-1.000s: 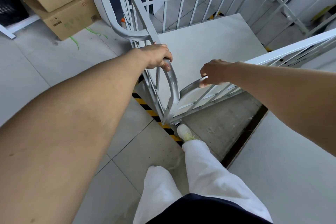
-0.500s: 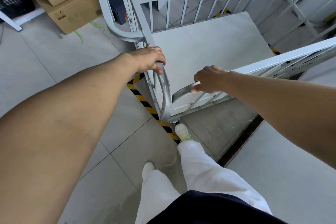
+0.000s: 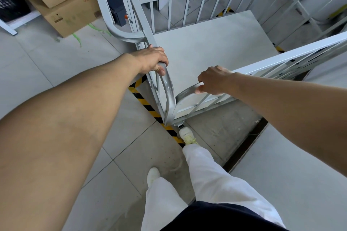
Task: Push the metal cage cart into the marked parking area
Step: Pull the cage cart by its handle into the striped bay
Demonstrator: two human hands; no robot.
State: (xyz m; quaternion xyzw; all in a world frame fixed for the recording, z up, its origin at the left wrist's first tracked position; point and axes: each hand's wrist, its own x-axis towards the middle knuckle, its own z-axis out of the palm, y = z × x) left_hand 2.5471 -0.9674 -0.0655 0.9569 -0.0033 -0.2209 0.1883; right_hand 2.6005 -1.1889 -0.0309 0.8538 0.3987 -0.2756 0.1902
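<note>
The grey metal cage cart fills the upper middle, with barred sides and a flat grey deck, its near corner pointing at me. My left hand is shut on the curved handle along the cart's left side. My right hand is shut on the curved handle along its near right side. Yellow-and-black floor tape marking the parking area runs diagonally under the cart's near corner, down to my front shoe. More such tape shows beyond the cart's far bars.
Stacked cardboard boxes stand at the upper left near the cart's left handle loop. A dark box sits on the floor behind that loop. More grey barred frames stand at the upper right. A dark floor gap runs diagonally to my right.
The cart has rolled a little forward and I have stepped after it, my rear foot coming into view. Both hands keep the same grips on the handles.
</note>
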